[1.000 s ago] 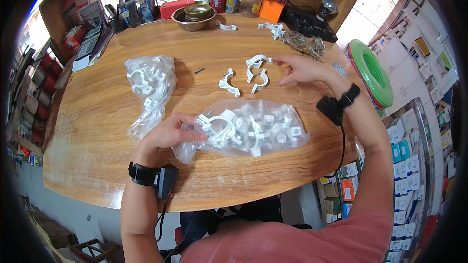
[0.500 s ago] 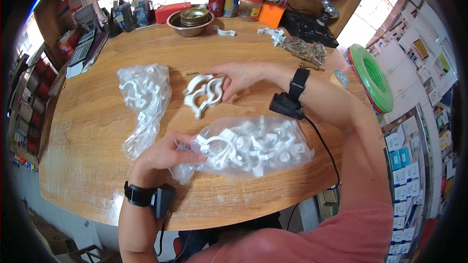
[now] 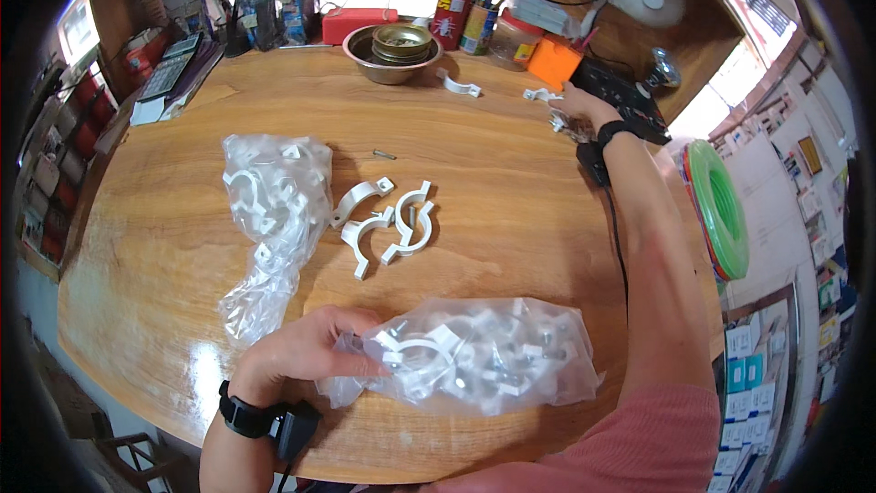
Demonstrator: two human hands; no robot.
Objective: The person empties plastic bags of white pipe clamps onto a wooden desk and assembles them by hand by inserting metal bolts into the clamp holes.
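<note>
My left hand (image 3: 319, 347) is closed on the gathered neck of a clear plastic bag (image 3: 511, 356) full of white pipe clamps, which lies at the table's near side. At the far right my stretched-out right hand (image 3: 589, 110) is over a small clear bag of brass-coloured hardware (image 3: 577, 131), close beside a white clamp piece (image 3: 542, 94). Whether its fingers grip anything is hard to see. Loose white pipe clamp halves (image 3: 418, 219) lie mid-table, with a screw (image 3: 384, 154) beyond them. Another bag of clamps (image 3: 274, 187) rests on the left.
Along the back stand a metal bowl (image 3: 392, 68), a red spray can (image 3: 458, 0), an orange holder (image 3: 553, 61) and a black box (image 3: 620, 96). One more clamp half (image 3: 459, 84) lies near the bowl. Green coiled hose (image 3: 721, 205) hangs past the right edge. A cable trails by my right arm.
My right hand has left the loose clamp pieces mid-table and reached to the far right. Those pieces now lie spread apart. My left hand keeps its hold on the bag; the view has shifted.
</note>
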